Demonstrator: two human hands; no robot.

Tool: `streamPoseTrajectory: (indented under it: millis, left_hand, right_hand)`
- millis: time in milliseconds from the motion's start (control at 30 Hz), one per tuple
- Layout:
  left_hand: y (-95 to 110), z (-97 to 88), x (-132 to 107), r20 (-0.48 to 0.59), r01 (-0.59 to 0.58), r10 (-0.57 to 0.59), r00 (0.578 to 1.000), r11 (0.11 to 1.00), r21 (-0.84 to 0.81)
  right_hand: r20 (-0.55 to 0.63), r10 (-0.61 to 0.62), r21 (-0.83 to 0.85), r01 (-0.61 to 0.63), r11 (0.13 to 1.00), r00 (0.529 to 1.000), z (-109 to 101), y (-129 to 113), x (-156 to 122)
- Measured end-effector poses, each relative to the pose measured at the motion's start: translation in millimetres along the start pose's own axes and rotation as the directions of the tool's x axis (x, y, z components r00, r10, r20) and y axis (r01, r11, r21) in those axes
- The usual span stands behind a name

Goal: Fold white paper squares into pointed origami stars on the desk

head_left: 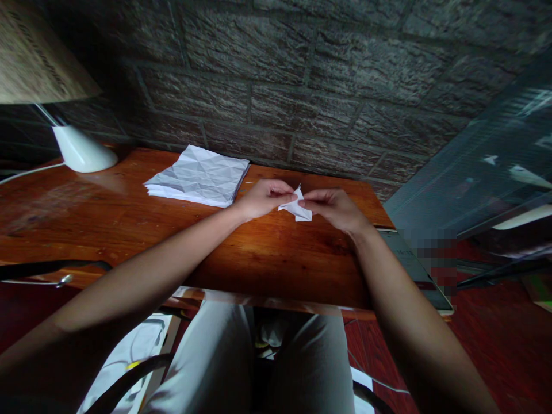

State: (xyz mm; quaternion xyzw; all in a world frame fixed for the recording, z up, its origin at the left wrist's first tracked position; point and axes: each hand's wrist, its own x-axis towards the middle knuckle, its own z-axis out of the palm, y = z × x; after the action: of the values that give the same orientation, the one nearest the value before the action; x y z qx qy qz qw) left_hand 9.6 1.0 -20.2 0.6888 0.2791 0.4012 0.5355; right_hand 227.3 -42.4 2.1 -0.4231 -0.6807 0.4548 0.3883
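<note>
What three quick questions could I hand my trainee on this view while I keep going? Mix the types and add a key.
1. True or false: the left hand and the right hand both touch the folded paper.
2. Where does the stack of creased sheets lie from the folded paper? A) to the right B) underneath C) to the left
3. Fill in: the lamp base on the wooden table is ____ in colour.

Key: 1 true; 2 C; 3 white.
</note>
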Motion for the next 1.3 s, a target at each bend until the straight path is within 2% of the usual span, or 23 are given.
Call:
streamPoseTrajectory:
  millis: [233, 367, 467, 733, 900, 1067, 1300]
  left_hand:
    - [-1.3, -0.9, 0.2, -0.016, 0.02, -0.02, 1.0, 1.0, -0.02]
    - [1.2, -2.2, -0.8, 0.036, 0.043, -0.04, 0.999, 0.997, -0.068]
    - [5.0, -2.3, -1.7, 0.026, 0.04, -0.038, 0.999, 0.996, -0.084]
    - [5.0, -2.6, -0.6, -0.038, 0.04, -0.045, 0.998, 0.992, -0.118]
    - [2.0, -2.9, -0.1, -0.071, 0.034, -0.042, 0.997, 0.994, -0.107]
    - [1.8, -5.6, 0.0, -0.051, 0.066, -0.072, 0.996, 0.992, -0.104]
    - [0.2, -6.7, 0.5, -0.044, 0.039, -0.041, 0.998, 0.998, -0.051]
  right_hand:
    - [-0.078, -0.007, -0.011, 0.006, 1.0, 0.997, 3.2, -0.4, 1.5]
    - [-0.103, -0.019, 0.003, 0.019, 1.0, 0.995, 5.9, -3.1, 1.0]
    - [-0.083, -0.004, 0.047, 0.008, 0.999, 0.997, 5.1, -5.6, -0.8]
    - [0.048, 0.125, 0.151, -0.131, 0.98, 0.991, -0.5, -5.2, -5.1]
    - [0.024, 0.074, 0.095, -0.076, 0.993, 0.997, 3.9, -3.9, -2.6]
    - [-0.008, 0.014, 0.058, -0.013, 0.998, 1.0, 6.4, -2.0, 0.1]
    - [0.05, -0.02, 0.009, 0.02, 1.0, 0.999, 5.9, -3.1, -0.6]
